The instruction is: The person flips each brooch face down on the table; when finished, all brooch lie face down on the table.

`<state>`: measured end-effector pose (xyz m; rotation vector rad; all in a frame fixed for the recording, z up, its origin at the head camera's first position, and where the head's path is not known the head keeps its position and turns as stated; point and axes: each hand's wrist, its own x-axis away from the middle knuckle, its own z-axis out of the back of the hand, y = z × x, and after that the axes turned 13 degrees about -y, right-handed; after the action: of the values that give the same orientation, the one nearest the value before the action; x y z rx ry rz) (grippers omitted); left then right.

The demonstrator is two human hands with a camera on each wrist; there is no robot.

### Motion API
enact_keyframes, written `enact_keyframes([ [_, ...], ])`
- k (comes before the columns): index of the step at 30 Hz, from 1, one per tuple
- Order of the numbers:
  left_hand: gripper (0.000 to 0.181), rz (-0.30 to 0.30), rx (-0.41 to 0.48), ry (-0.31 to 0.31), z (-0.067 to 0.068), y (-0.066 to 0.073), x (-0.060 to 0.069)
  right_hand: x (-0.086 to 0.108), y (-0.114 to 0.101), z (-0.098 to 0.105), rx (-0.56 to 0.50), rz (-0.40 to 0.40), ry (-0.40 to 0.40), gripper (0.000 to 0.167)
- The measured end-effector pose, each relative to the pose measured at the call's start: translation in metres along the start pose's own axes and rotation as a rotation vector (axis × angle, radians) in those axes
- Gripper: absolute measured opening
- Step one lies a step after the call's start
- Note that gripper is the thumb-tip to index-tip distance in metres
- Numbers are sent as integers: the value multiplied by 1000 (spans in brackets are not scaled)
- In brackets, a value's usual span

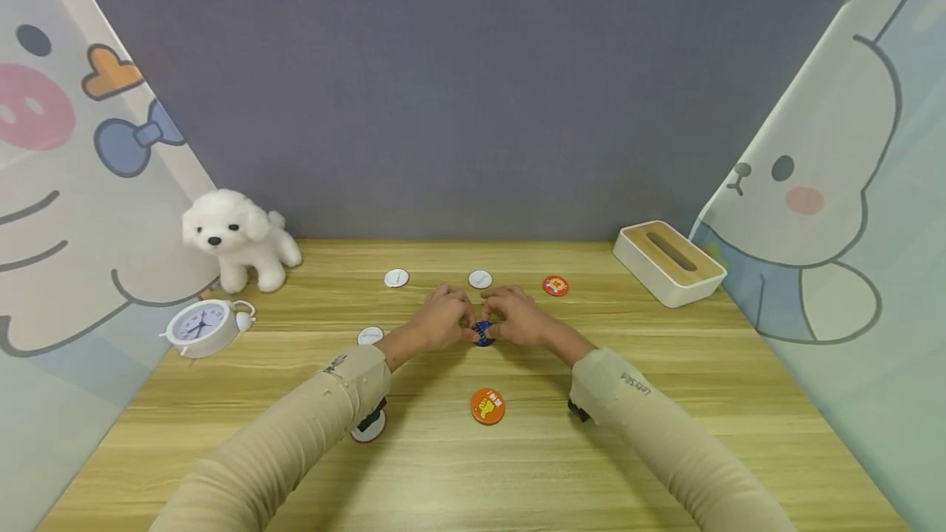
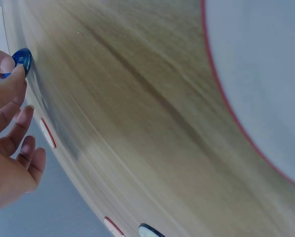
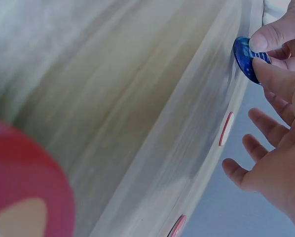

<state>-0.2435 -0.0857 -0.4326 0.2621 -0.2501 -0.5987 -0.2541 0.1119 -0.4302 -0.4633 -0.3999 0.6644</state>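
Observation:
Near the middle of the table, both hands meet over a blue round badge [image 1: 483, 333] with light lettering. My left hand [image 1: 446, 320] pinches its left edge with thumb and index finger, and my right hand [image 1: 516, 318] pinches the right edge the same way. The wrist views show thumb tips on the face of the blue badge [image 2: 24, 58], which appears tilted; the other fingers of the right hand [image 3: 280, 148] are spread loosely. An orange badge [image 1: 488, 406] with a yellow thumbs-up lies nearer me. Just behind the hands is a white badge [image 1: 480, 279].
A red badge [image 1: 555, 286] lies back right. White badges lie at the back [image 1: 396, 278], by the left forearm [image 1: 370, 336] and partly under the left wrist [image 1: 369, 427]. A toy dog [image 1: 240, 240] and alarm clock [image 1: 201, 327] stand left, a tissue box [image 1: 668, 263] right.

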Motion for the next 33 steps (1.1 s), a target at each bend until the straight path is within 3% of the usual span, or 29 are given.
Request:
enact_keyframes([
  [13,13,-48,10,25,-1,-4,3,6,3,-1,20,44,50,6],
  [26,10,-38,55,0,1,-5,4,7,0,-1,50,52,59,9],
  [33,11,-39,59,-4,1,-5,4,8,-1,-1,71,95,103,7],
])
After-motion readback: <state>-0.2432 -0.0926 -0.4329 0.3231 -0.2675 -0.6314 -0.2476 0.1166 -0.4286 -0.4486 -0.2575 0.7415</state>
